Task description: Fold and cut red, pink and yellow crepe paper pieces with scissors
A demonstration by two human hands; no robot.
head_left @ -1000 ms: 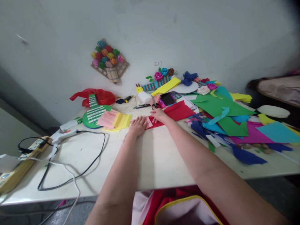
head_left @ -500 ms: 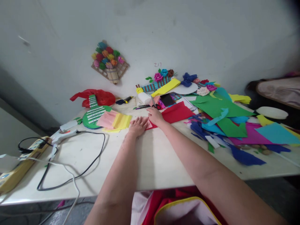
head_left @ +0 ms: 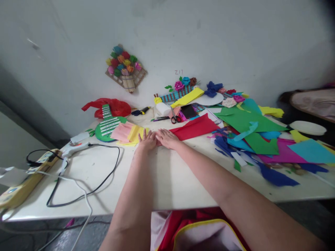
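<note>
My left hand lies flat on the white table, fingers stretched out. My right hand lies flat beside it, touching it, fingers spread over the near end of a red paper sheet. Whatever small paper lies under the two hands is mostly hidden. A stack of pink and yellow paper squares sits just left of my left hand. Red-handled scissors lie a little beyond my right hand.
A heap of coloured paper sheets covers the table's right half. A green paper guitar, a red plastic bag, a white glue gun with black cable and a power strip lie left. Paper flowers stand by the wall.
My right hand has drawn back along the red sheet toward me and now lies flat against my left hand. The pink piece seen between the hands is covered.
</note>
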